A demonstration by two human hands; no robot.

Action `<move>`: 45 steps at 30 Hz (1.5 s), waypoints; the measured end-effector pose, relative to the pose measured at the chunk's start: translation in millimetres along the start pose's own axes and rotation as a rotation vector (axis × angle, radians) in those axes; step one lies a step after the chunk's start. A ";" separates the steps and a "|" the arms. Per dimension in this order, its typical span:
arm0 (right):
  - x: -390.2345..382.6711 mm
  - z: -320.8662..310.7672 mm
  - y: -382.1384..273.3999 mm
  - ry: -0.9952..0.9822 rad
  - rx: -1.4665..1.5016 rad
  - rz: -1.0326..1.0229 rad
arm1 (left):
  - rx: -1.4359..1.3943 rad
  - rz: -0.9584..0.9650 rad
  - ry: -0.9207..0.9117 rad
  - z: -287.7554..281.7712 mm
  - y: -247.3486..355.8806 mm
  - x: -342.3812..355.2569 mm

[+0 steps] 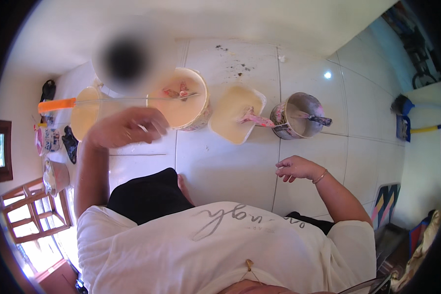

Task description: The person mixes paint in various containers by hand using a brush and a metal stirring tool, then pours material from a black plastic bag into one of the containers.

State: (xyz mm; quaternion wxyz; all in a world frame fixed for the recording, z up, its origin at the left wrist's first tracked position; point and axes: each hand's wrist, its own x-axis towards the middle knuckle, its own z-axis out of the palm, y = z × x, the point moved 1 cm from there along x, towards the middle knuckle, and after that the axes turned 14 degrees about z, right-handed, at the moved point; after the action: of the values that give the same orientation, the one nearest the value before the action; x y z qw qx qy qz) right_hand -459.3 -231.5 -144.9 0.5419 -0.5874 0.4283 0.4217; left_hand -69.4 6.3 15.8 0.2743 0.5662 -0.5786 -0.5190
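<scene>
My left hand (134, 127) is raised beside a wide bucket of pale cream liquid (201, 117). Its fingers are stretched forward, a little blurred, and nothing shows in them. Just beyond that hand runs a long thin rod with an orange handle (57, 105), reaching across the bucket's opening. Pink-stained tools (183, 91) stick up inside the bucket. My right hand (300, 167), a bracelet at its wrist, hovers over the tiles with loose, parted fingers and holds nothing. Ahead of it stands a paint-spattered pot (281, 126) with a dark-handled tool (321, 119) in it.
Between the bucket and pot lies a cream tray (224, 115) holding a pink-smeared tool (254, 118). A yellowish round container (85, 113) stands at left, near a dark plastic bag (70, 144). A blue dustpan (403, 128) leans at the right wall. A wooden window frame (36, 208) is lower left.
</scene>
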 end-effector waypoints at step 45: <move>46.5 -18.2 7.4 0.200 0.072 0.015 | -0.516 -0.335 1.241 7.0 -146.3 -102.8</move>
State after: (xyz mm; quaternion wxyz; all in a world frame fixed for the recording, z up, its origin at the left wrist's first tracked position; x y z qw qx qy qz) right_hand -452.9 -252.1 -190.5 0.5138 -0.6035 0.4996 0.3495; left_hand -0.1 131.3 -91.9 0.5965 0.7568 -0.0775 -0.2557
